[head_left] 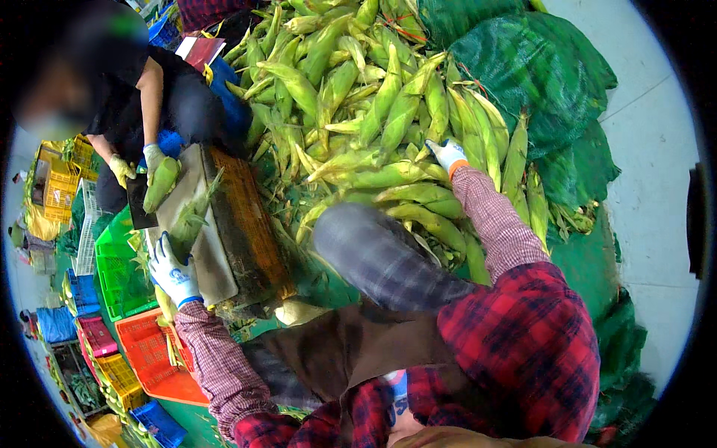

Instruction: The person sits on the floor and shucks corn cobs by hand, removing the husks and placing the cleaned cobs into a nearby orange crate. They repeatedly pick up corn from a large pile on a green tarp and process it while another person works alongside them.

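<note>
My right hand [447,154], in a white glove with an orange cuff, reaches into a big heap of green-husked corn ears [373,97] and grips one ear. At the left my left hand [172,272], in a white and blue glove, rests on the near edge of a grey cutting board [196,231] laid on an orange crate [250,224]; it holds nothing that I can see. Husk scraps lie on the board. Across the board another person's gloved hands [153,160] hold an ear of corn and a dark blade.
Green mesh sacks [538,67] lie behind the heap at right, on a pale concrete floor [657,149]. At left stand a green crate [119,269], an orange crate [153,358], and several blue, yellow and pink crates. My raised knee [373,254] is in the middle.
</note>
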`<action>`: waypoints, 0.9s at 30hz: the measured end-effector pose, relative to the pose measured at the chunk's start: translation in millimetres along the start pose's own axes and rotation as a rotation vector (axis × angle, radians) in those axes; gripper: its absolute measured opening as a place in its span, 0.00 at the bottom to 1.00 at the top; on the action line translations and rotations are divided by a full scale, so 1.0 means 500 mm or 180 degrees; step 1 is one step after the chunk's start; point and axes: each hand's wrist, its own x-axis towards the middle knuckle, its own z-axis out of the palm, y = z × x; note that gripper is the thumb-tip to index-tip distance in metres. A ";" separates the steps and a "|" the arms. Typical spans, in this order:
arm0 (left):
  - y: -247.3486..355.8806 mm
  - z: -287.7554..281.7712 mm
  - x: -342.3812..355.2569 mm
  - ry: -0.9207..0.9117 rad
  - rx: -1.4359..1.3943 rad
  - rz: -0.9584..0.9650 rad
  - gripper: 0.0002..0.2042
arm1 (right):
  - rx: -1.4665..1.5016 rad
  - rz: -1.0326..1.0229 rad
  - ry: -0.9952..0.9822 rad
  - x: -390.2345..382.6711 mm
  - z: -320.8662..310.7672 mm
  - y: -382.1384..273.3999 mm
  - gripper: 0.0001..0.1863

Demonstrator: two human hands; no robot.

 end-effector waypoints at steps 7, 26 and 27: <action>0.125 -0.004 0.048 0.0276 -0.0715 0.0298 0.35 | 0.1357 0.0830 -0.0370 0.062 0.033 -0.040 0.31; 0.302 -0.099 0.021 -0.1868 -0.6677 -0.0794 0.31 | 0.3639 -0.1532 -0.3541 -0.678 -0.119 -0.283 0.18; 0.306 -0.105 0.024 -0.1876 -0.6973 -0.0899 0.31 | 0.3394 -0.1887 -0.3417 -0.689 -0.110 -0.300 0.20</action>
